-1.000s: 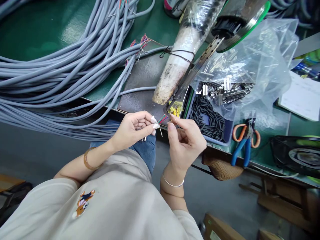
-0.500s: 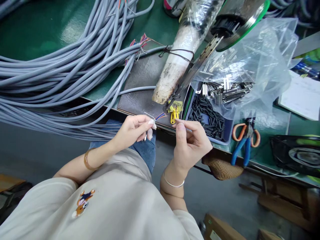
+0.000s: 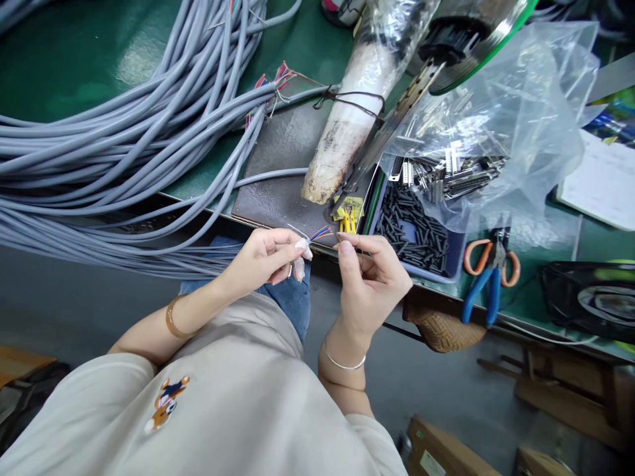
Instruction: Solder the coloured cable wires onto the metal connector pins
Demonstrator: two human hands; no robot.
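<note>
My left hand (image 3: 265,258) is closed in a pinch on the end of a grey cable, and thin coloured wires (image 3: 320,233) fan out from its fingertips. My right hand (image 3: 370,281) is closed just to the right, with thumb and forefinger pinched at the tips of those wires; whether it holds a small piece I cannot make out. Both hands hover at the front edge of the green bench (image 3: 74,59), over my lap. A big bundle of grey cables (image 3: 99,158) lies on the left of the bench.
A dark metal plate (image 3: 278,165) carries a wrapped machine arm (image 3: 352,125) and a yellow part (image 3: 348,215). A blue tray of black sleeves (image 3: 414,231), a plastic bag of metal connectors (image 3: 476,139) and blue and orange-handled tools (image 3: 489,277) lie to the right.
My left hand turned the cable end so the wires point up and right. My right hand pulled away to the right, then came back in to the wire tips.
</note>
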